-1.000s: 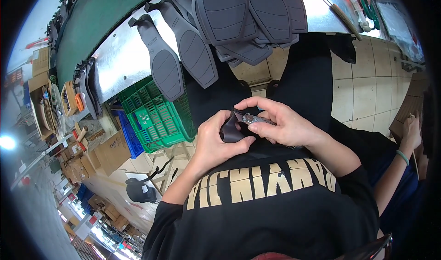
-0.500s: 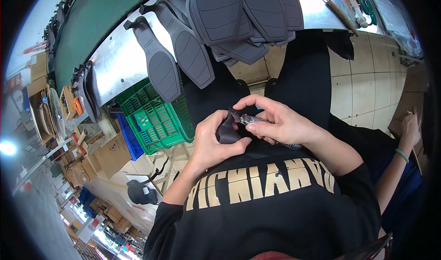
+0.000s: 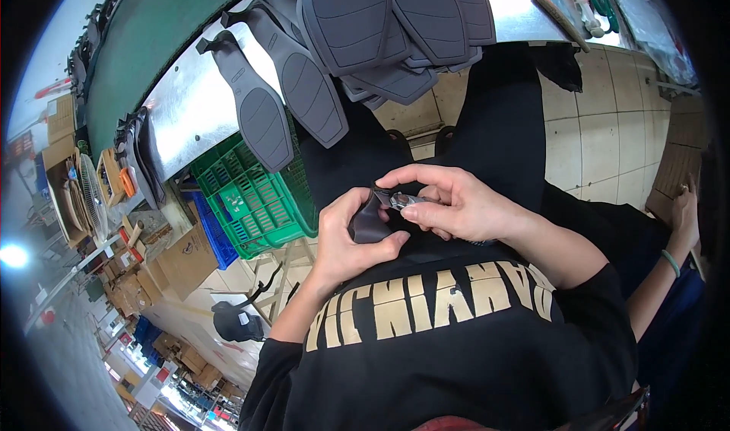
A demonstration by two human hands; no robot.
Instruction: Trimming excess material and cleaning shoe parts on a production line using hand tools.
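My left hand (image 3: pixel 340 239) is closed round a dark grey rubber piece (image 3: pixel 370 224), thumb along its near side. My right hand (image 3: pixel 464 206) grips a small silver metal tool that looks like a nail clipper (image 3: pixel 401 200), its head against the piece's upper edge. The right index finger stretches over to the top corner of the piece. Both hands work just above my lap. Beyond them, flat dark grey rubber blades (image 3: pixel 350 20) lie stacked at the table's edge. Two narrower ones (image 3: pixel 264 127) overhang that edge on the left.
A metal-topped table (image 3: pixel 171 115) runs across the far side, with a green mat (image 3: pixel 167 28). Below it stands a green plastic crate (image 3: pixel 255 210). An awl-like tool (image 3: pixel 559 20) and green-handled scissors (image 3: pixel 601 1) lie far right. Another person's arm (image 3: pixel 660 286) is close on my right.
My hands, the rubber piece and the clipper keep almost the same pose, slightly further left in the picture. The whole view has shifted a little; the clipper stays at the piece's edge.
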